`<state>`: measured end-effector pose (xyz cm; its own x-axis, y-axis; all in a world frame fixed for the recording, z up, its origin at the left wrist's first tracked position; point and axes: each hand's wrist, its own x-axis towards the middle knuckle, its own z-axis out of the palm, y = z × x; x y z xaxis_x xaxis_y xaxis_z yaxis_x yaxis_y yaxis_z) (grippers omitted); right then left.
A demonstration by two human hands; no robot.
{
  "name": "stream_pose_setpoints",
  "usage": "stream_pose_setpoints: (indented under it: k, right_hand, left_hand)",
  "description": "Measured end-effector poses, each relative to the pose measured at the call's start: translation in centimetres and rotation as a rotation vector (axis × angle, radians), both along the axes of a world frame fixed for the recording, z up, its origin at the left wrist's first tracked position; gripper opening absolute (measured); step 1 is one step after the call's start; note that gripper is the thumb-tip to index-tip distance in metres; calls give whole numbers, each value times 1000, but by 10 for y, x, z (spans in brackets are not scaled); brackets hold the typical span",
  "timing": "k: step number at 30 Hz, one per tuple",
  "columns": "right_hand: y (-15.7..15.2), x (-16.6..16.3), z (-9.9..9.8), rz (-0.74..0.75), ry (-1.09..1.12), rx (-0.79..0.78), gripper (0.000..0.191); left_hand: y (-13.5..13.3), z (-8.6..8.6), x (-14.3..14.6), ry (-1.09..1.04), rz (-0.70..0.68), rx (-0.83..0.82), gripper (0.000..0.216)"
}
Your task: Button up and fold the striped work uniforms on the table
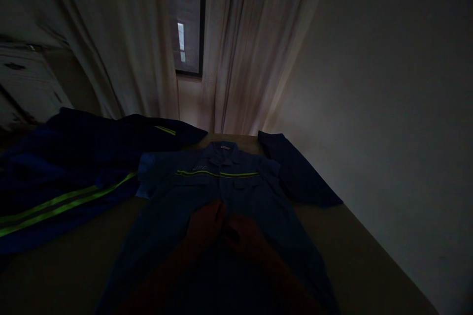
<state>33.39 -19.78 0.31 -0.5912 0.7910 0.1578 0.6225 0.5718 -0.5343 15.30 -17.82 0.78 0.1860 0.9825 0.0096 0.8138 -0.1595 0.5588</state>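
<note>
A blue short-sleeved work shirt [258, 202] lies spread face up, its collar at the far end and a yellow-green stripe across the chest. Both hands meet at its front opening, below the chest pockets. My left hand [207, 221] has its fingers pinched together on the left side of the shirt's front edge. Close beside it, my right hand [242, 231] is curled, thumb and finger together at the same edge. The light is dim, and whatever small part of the front lies between the fingertips is hidden.
Dark blue clothing [74, 157] with yellow-green stripes lies to the left. A folded dark blue garment [295, 172] rests at the right, partly beneath the shirt's sleeve. All lie on a brownish surface [351, 261] along a pale wall [388, 108]. Curtains [240, 49] hang behind.
</note>
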Motion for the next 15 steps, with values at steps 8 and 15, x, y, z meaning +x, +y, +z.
stream_pose_setpoints:
  k: [8, 15]
  right_hand:
    - [0, -2, -5, -57, -31, 95, 14]
    - [10, -8, -5, -95, 91, -48, 12]
  left_hand:
    - [8, -14, -11, -324, -88, -34, 43]
    - [19, -22, -11, -591, -17, -41, 47]
